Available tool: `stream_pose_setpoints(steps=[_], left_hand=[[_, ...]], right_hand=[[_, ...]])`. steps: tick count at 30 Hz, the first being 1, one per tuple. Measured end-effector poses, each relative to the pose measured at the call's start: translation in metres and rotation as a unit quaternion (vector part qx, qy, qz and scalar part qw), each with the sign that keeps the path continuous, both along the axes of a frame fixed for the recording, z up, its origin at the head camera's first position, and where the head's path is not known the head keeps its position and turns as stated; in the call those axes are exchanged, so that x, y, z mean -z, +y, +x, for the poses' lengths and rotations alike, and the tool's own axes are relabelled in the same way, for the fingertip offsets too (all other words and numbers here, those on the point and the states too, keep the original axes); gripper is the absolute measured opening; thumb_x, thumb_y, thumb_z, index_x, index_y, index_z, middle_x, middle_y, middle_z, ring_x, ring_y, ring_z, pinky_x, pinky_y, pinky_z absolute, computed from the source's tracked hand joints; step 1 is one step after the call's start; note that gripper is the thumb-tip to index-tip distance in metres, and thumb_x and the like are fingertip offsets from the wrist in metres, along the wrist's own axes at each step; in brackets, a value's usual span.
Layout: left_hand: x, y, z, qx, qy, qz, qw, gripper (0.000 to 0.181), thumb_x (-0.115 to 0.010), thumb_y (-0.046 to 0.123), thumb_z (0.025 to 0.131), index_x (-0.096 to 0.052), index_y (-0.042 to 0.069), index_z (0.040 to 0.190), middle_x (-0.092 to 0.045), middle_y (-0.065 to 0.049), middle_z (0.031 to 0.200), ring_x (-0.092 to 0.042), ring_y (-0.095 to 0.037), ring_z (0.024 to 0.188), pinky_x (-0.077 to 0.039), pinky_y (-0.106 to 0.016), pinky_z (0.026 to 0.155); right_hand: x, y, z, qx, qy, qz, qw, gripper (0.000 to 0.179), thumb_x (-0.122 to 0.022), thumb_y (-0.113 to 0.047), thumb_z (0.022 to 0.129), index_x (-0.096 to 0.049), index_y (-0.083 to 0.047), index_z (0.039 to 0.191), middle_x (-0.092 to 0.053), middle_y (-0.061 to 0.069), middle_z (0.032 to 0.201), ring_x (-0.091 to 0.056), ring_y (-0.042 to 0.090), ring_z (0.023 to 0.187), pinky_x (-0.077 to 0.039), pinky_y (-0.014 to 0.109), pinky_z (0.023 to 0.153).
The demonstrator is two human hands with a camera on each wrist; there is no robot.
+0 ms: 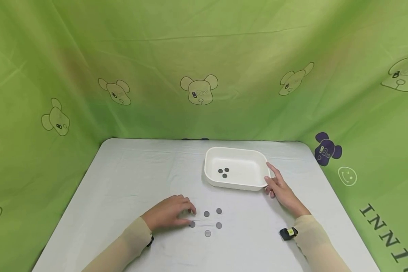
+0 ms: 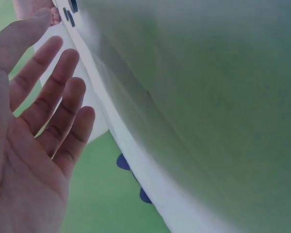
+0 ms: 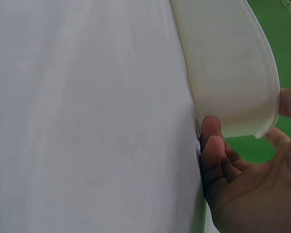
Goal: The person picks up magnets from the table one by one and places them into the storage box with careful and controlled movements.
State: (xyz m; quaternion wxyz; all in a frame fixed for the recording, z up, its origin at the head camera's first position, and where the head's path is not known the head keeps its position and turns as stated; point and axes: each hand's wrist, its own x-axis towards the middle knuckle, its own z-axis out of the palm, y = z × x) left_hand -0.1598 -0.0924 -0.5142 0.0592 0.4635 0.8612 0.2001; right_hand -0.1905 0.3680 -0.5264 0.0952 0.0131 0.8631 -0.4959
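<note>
Beige sleeves (image 1: pixel 125 243) lead to our loose left hand (image 1: pixel 170 213); just right, small round grey metal-looking discs (image 1: pixel 219 225), seemingly light and stiff, probably want an edge pinch. Farther, our right hand (image 1: pixel 283 192) grips a white rectangular plastic-looking tray (image 1: pixel 236 186) by its rim.

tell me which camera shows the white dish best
The head view, which shows the white dish almost whole, inside included. The right wrist view catches only part of its outside; the left wrist view, a partly covered stretch.

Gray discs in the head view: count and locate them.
8. Three discs lie in the white tray; five discs lie on the table, one by the left hand. More could be hidden beneath it.
</note>
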Motion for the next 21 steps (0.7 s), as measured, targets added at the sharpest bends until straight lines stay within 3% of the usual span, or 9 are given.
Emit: stream_pose_setpoints(steps=[10, 21], left_hand=[[0.0016, 0.0035, 0.0058, 0.006, -0.006, -0.031, 0.9995, 0.019, -0.082, 0.03, 0.096, -0.075, 0.025, 0.113, -0.069, 0.012, 0.107, -0.057, -0.006, 0.096, -0.049, -0.025, 0.092], [0.0018, 0.0066, 0.0082, 0.007, 0.017, -0.058, 0.9982, 0.02, -0.083, 0.033, 0.097, -0.076, 0.025, 0.113, -0.068, 0.013, 0.106, -0.056, -0.005, 0.093, -0.049, -0.024, 0.09]], right_hand=[[-0.0033, -0.0003, 0.0014, 0.0, -0.001, 0.001, 1.0, 0.071, -0.044, -0.042, 0.117, -0.004, -0.032, 0.174, -0.061, 0.015, 0.093, -0.056, 0.016, 0.073, -0.052, 0.027, 0.066], [-0.0008, 0.0, 0.0003, 0.0, 0.002, 0.004, 1.0, 0.07, -0.044, -0.041, 0.117, -0.004, -0.031, 0.174, -0.061, 0.013, 0.091, -0.056, 0.017, 0.071, -0.05, 0.028, 0.066]])
